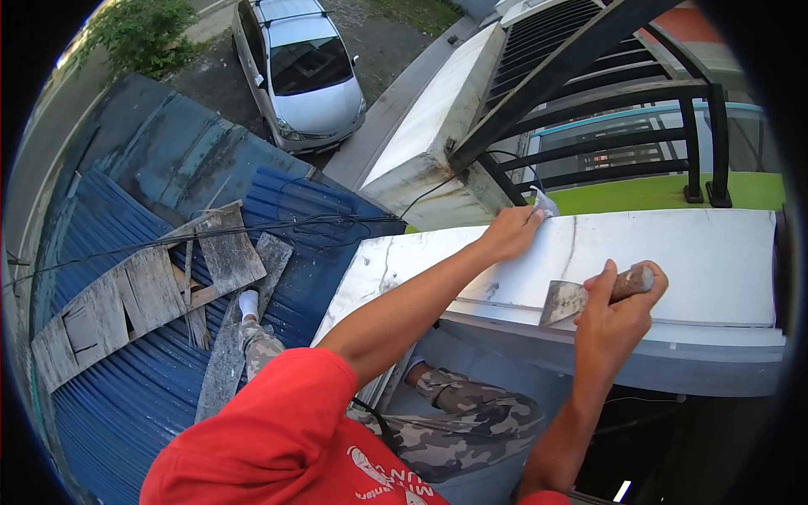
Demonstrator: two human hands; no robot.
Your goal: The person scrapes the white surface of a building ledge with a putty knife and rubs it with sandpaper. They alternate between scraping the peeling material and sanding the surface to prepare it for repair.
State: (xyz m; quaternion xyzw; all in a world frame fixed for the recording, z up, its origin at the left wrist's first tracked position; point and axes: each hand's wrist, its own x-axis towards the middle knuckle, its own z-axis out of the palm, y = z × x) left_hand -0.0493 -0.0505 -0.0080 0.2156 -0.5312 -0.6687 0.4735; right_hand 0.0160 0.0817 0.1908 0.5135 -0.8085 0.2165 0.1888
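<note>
My left hand (511, 233) is closed at the far edge of the white ledge (673, 252), pinching a small crumpled whitish piece (544, 203), perhaps paper or cloth. Nearer to me and to the right, my right hand (617, 313) is wrapped round the wooden handle of a scraper (564, 302). The scraper's wide, stained blade points left, over the front part of the ledge. Thin dark cracks run across the white surface, one of them between my two hands.
Black metal railings (606, 156) rise beyond the ledge, with a slanting black beam (547, 84). To the left lie a blue corrugated roof (126, 353), weathered boards (151, 286) and black cables (328, 220). A silver car (311, 105) stands below. My feet are apart, one on a board.
</note>
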